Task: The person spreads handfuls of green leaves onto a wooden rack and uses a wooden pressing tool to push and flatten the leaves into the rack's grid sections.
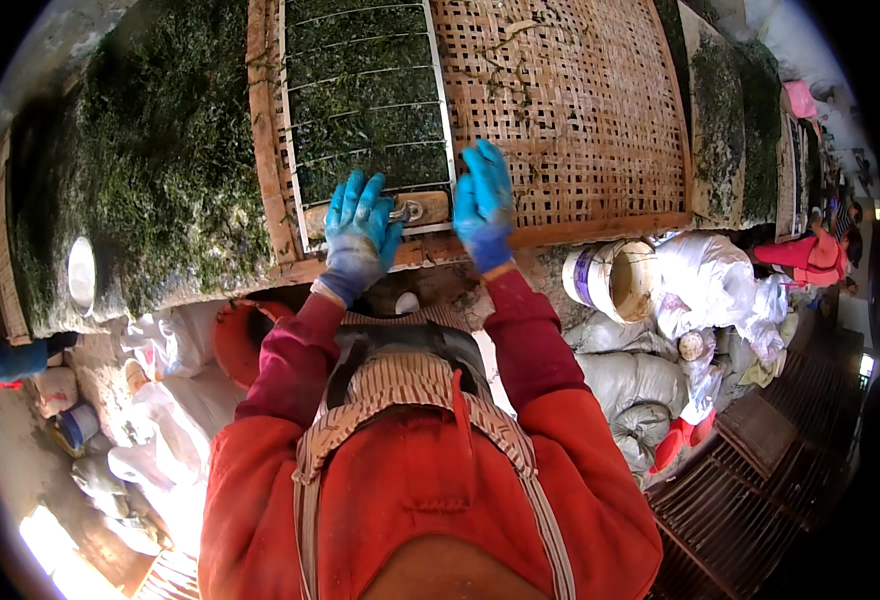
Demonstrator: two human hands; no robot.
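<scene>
Both my hands wear blue rubber gloves. My left hand [358, 230] lies over the left end of a wooden block [432, 207], its fingers stretched and apart. Beside its thumb, a metal clasp [407, 211] sits on the block. This block is at the near end of a white-edged rectangular frame [444, 90], crossed by thin pale lines and filled with dark green shredded plant matter [365, 120]. Just right of the frame's near corner, my right hand [485, 205] is upright with fingers extended; its palm side is partly hidden. Under it spreads a woven bamboo mat [580, 130] with green scraps.
A thick bed of green plant matter [160, 150] covers the left, with a white oval dish [82, 275] on it. Below the wooden table edge [600, 228] stand a white bucket [625, 280], plastic bags [705, 275], grey sacks [630, 380] and a red basin [240, 340]. Another person's red sleeve [810, 255] appears far right.
</scene>
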